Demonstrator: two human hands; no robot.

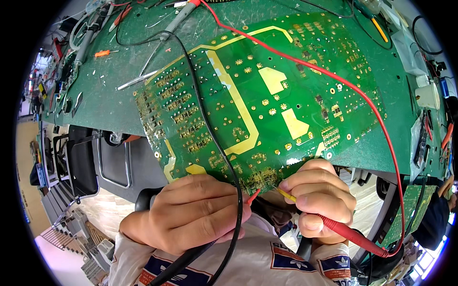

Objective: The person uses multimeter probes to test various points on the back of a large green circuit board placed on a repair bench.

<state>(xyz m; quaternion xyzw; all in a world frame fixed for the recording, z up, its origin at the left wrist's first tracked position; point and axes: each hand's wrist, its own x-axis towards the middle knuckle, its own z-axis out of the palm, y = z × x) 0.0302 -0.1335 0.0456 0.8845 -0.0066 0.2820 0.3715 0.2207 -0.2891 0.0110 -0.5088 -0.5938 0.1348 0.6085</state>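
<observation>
A large green circuit board (229,95) lies on the bench, reaching its front edge. My left hand (191,214) is closed around a probe with a black handle (171,264) and a red tip (254,196), which points at dense components on the board's near edge. In my right hand (324,190) is a red probe (358,238) with a yellow tip (288,195), aimed at that same edge, slightly right of the other tip. Whether either tip touches the board I cannot tell. A black lead (205,119) crosses the board and my left hand; a red lead (358,90) arcs over its right.
The green bench (100,95) holds a grey-handled tool (179,19), an orange screwdriver (102,53), pliers (422,148) and cables. Black chairs (76,162) stand left below it. At right are another board (405,209) and a co-worker's dark-sleeved arm (429,224).
</observation>
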